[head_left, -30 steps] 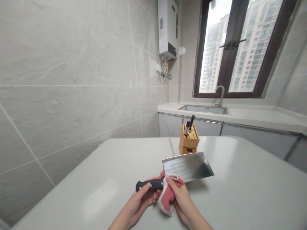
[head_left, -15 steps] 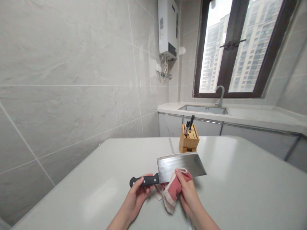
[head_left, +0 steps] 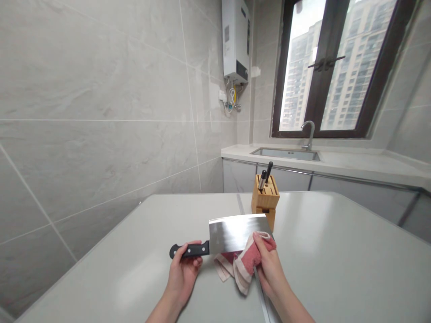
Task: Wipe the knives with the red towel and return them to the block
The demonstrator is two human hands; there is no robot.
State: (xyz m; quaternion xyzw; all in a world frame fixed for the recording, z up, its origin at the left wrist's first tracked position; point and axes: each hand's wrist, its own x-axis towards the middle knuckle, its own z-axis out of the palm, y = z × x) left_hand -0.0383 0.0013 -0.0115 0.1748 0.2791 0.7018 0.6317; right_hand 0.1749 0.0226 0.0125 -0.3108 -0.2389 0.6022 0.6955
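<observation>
A cleaver (head_left: 229, 233) with a broad steel blade and a black riveted handle is held above the table, blade pointing right. My left hand (head_left: 183, 273) is closed round its handle, thumb on top. My right hand (head_left: 269, 267) pinches a red and white cloth (head_left: 251, 258) against the blade's lower right part. One end of the cloth hangs down, and some of it shows below the blade. The cloth and right hand hide the blade's lower right corner. Just behind the blade stands a wooden knife block (head_left: 266, 197) with two black-handled tools in its slots.
The pale table (head_left: 134, 251) has a seam running down its middle and meets the tiled wall (head_left: 101, 134) on the left. Beyond it, a counter (head_left: 357, 159) holds a sink (head_left: 286, 154) and a faucet (head_left: 309, 134). A water heater (head_left: 235, 42) hangs in the corner.
The cleaver and my left hand have shifted left. My right hand and the cloth have moved slightly right, toward the blade's far end. The knife block has stayed in place.
</observation>
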